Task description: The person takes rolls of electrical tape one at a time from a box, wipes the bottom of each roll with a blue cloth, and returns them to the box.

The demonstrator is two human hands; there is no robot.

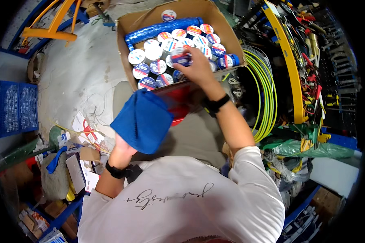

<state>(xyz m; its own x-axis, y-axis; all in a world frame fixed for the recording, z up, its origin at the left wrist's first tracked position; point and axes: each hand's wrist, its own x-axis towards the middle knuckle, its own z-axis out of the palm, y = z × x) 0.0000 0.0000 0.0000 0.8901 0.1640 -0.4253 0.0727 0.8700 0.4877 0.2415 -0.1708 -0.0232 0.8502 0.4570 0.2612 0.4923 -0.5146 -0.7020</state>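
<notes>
My left hand [123, 142] grips a folded blue cloth [142, 121], which covers most of its fingers, below the box's near edge. My right hand [196, 67] has its fingers closed around a round container [180, 57] with a blue, white and red label, over the cardboard box [126, 23]. Inside that box stand several similar round containers [158, 66] with white, blue and red tops, and a long blue plastic-wrapped roll [162, 28] lies along the back. A red object [178, 107], partly hidden, is under the box's near edge.
An orange metal frame [52, 26] stands at upper left, above blue bins [12, 109]. Loose cardboard and clutter [85, 162] lie lower left. Coiled yellow-green hose [263, 97] and a tool board with a yellow upright [290, 60] are on the right.
</notes>
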